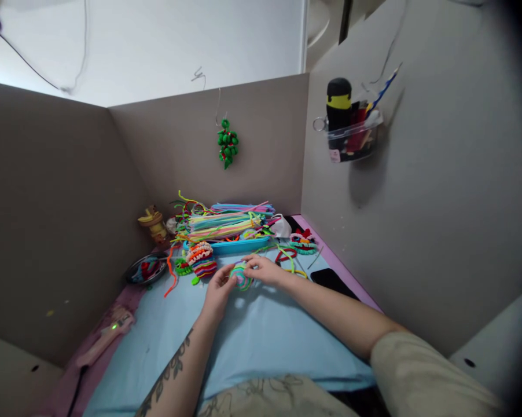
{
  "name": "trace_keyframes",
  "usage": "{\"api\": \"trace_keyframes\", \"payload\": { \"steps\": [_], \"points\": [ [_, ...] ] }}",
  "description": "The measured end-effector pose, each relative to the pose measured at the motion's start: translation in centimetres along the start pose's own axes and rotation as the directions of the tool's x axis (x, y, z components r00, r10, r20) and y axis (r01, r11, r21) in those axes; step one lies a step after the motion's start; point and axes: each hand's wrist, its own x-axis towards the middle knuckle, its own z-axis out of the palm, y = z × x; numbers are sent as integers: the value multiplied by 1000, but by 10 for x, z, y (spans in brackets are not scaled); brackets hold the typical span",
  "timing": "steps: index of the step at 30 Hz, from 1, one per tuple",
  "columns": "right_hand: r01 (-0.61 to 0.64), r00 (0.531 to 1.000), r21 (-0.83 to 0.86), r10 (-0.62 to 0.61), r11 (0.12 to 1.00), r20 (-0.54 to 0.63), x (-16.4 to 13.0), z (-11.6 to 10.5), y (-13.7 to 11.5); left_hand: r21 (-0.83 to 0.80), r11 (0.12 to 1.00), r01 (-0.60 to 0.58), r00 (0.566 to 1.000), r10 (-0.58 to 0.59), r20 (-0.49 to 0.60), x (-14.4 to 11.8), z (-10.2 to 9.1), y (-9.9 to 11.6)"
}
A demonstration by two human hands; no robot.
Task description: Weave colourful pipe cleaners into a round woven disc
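Between both hands, just above the blue cloth [261, 336], is a small round coil of pipe cleaner [242, 279] in teal, green, pink and purple. My left hand [220, 285] pinches its left side, thumb on the near face. My right hand [261, 270] is closed on its upper right edge, fingertips pressed to the coil. Left of the hands lies a bundled striped pipe-cleaner piece [203, 262] in orange, cream, red and purple. Behind them, a blue tray [239, 247] bears a heap of pastel pipe cleaners [226, 223].
A metal bowl [133, 277] with coloured pieces and a pink corded glue gun [109, 336] are at left. On the right lie a black phone [334, 282] and a colourful coiled piece [303, 243]. Grey partitions [269, 145] enclose the table; a tool holder [352, 142] hangs right.
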Motion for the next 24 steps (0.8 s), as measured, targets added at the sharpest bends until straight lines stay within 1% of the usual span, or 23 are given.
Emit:
{"api": "trace_keyframes", "payload": {
  "steps": [2,4,6,8,12,14,16,19,21,24],
  "points": [
    [-18,999,42,19,999,-31,1,1,3,110,991,-78,994,86,-74,1,0,-1],
    [-34,997,89,40,995,-64,2,3,7,254,959,-126,976,165,-141,2,-1,-1],
    [-37,997,122,45,992,-62,1,7,10,343,931,-124,973,181,-141,3,-2,-1],
    [-30,998,125,36,992,-43,-1,11,12,348,932,-102,987,138,-82,3,-2,-2],
    [-5,999,81,8,997,-44,-5,17,9,241,968,-73,997,72,14,2,0,-4],
    [12,998,65,-8,998,-59,-5,17,7,168,985,-47,999,42,31,1,0,-4],
    [16,996,99,-7,995,-84,-3,15,6,103,995,-1,1000,-2,28,1,0,-4],
    [-37,981,219,77,975,-177,3,6,3,17,997,76,997,-76,-29,2,-2,-3],
    [-69,952,275,145,959,-269,7,-3,0,-59,989,138,988,-141,-64,3,-3,-1],
    [-49,908,305,170,951,-382,12,-21,-5,-206,952,225,967,-244,-70,6,-6,1]
  ]
}}
